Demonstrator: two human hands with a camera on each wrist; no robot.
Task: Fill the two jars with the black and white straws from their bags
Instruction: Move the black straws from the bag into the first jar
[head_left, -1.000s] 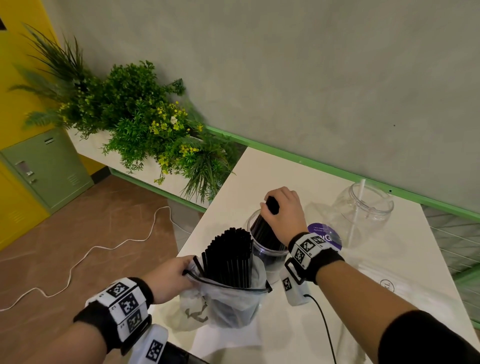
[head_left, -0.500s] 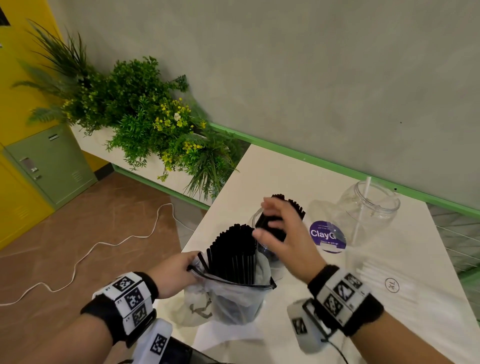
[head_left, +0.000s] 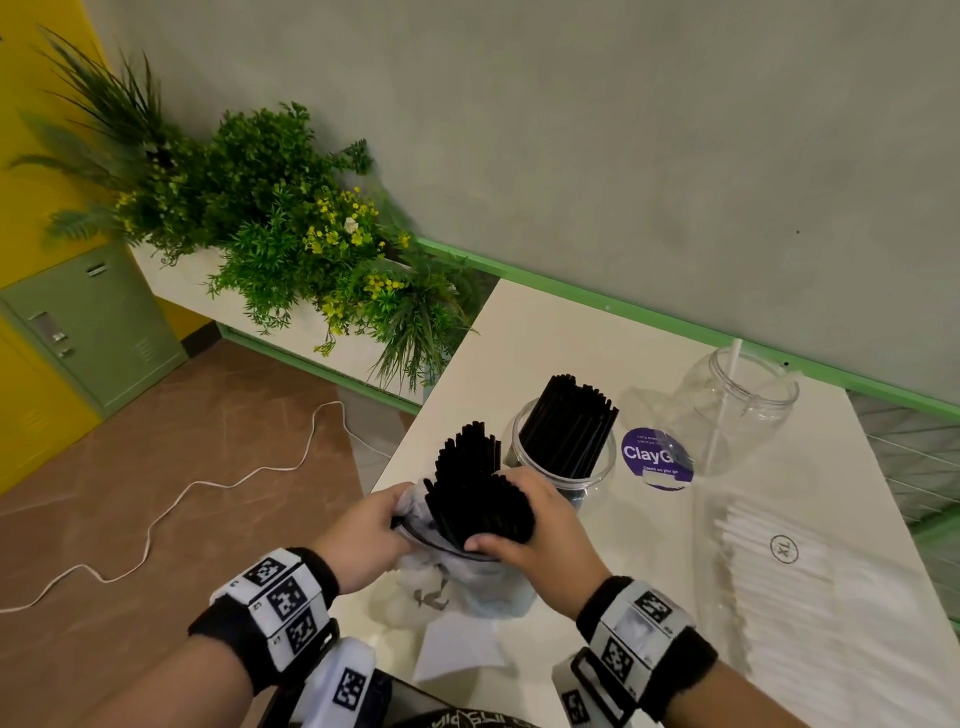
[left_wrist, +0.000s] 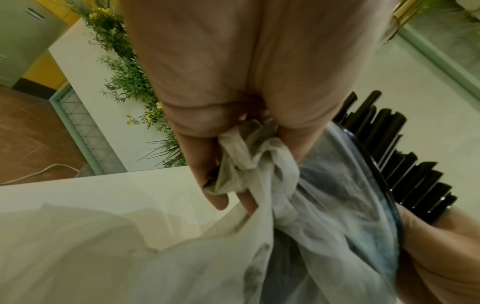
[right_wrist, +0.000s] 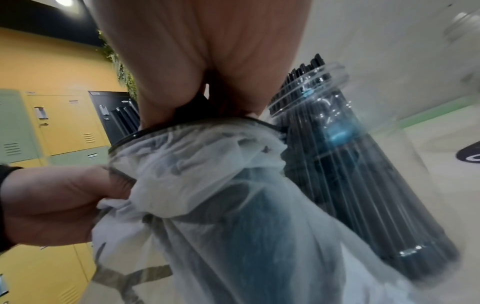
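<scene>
The right hand (head_left: 524, 525) is clenched round a thick bunch of black straws (head_left: 480, 501) standing in the bag (head_left: 467, 587), whose gathered mouth the left hand (head_left: 363, 535) pinches. The near jar (head_left: 563, 467), just beyond the right hand, already holds many black straws. Risk: an oversized bunch may snag the bag mouth, or strike the crowded jar and scatter over the surface (head_left: 545, 338); the far jar (head_left: 737, 410) holds one white straw.

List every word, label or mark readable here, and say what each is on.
"ClayG", cut off: purple round sticker on the table.
Small lines above and below it: too blurred to read.
"XL" in a circle: bag of white straws.
Square black-and-white code tags, no words: wristbands.
Grey print on the bag of black straws: unreadable.
</scene>
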